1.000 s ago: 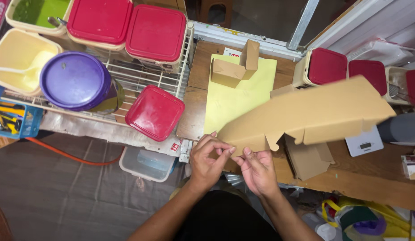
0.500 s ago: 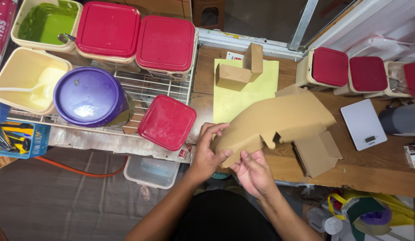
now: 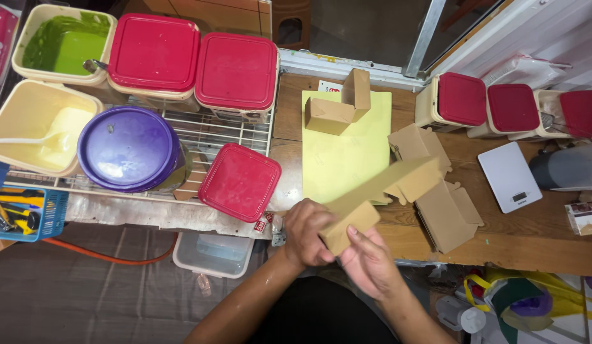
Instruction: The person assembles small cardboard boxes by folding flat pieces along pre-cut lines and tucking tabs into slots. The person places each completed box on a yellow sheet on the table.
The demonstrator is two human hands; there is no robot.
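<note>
Now | L hand [image 3: 308, 232] fingers curled tight on cardboard box [image 3: 378, 197] | R hand [image 3: 369, 261] fingers half-open, cupping box end

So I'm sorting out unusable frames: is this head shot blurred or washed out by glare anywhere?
Head view: mostly sharp and evenly lit; the cardboard box between the left hand and right hand is slightly motion-blurred; faint sheen on the purple lid; straight edges bow near the frame borders.
</note>
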